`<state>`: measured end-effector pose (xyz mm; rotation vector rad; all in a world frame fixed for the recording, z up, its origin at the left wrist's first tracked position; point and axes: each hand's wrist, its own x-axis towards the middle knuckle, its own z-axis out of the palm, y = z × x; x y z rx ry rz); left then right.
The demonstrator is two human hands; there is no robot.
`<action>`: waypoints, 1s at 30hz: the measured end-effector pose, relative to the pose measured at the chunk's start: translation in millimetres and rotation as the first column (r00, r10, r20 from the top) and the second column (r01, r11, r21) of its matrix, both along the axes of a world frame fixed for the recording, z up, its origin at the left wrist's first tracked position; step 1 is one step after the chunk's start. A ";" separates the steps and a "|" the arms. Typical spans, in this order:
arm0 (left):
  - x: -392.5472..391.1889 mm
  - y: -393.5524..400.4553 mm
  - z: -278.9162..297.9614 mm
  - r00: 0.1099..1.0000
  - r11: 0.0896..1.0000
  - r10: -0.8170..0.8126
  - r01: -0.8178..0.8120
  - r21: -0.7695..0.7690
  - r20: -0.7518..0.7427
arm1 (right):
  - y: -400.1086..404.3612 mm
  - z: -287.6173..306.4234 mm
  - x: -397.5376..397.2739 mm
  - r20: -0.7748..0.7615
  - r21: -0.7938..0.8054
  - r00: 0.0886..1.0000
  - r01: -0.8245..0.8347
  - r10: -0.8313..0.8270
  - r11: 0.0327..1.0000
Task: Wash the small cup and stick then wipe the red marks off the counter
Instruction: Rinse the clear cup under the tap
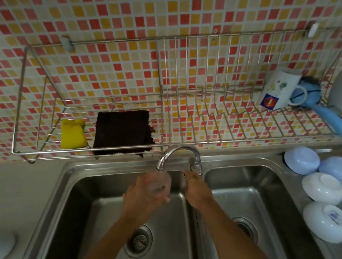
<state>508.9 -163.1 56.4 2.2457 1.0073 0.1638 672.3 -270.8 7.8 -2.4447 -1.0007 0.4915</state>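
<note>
Under the faucet spout point(166, 155) the left hand point(144, 195) grips the small clear cup point(159, 183), mouth tilted up toward it; right hand point(197, 191) pinches the tap handle point(195, 168).

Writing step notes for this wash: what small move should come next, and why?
Probably turn the tap handle with the right hand to start water. The left hand holds the small cup under the spout, and no stream is clearly visible.

A home kitchen, at the sink
A steel double sink point(253, 189) with a curved tap point(178, 153), mosaic wall tiles point(118, 6), a wire dish rack point(193, 101) holding a mug point(279, 89), upturned bowls point(324, 188) alongside
</note>
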 end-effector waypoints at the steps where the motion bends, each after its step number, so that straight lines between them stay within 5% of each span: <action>1: -2.9 -2.2 3.1 1.000 1.000 -0.004 0.004 -0.019 0.006 | -0.3 -1.3 1.3 0.006 -0.003 1.000 -0.006 0.006 1.000; 17: -17.2 -11.8 7.6 0.972 0.970 0.061 -0.005 -0.242 0.227 | 8.0 6.9 9.2 -0.047 0.128 0.971 0.240 -0.236 0.962; 23: -15.3 -14.8 3.0 0.956 0.963 0.103 -0.026 -0.269 0.276 | -7.6 -0.5 20.8 -0.369 0.334 0.864 0.468 -0.344 0.818; 30: -8.5 -18.9 3.1 0.967 0.958 0.050 0.024 -0.284 0.249 | -3.1 -4.5 18.9 -0.269 0.308 0.892 0.437 -0.363 0.845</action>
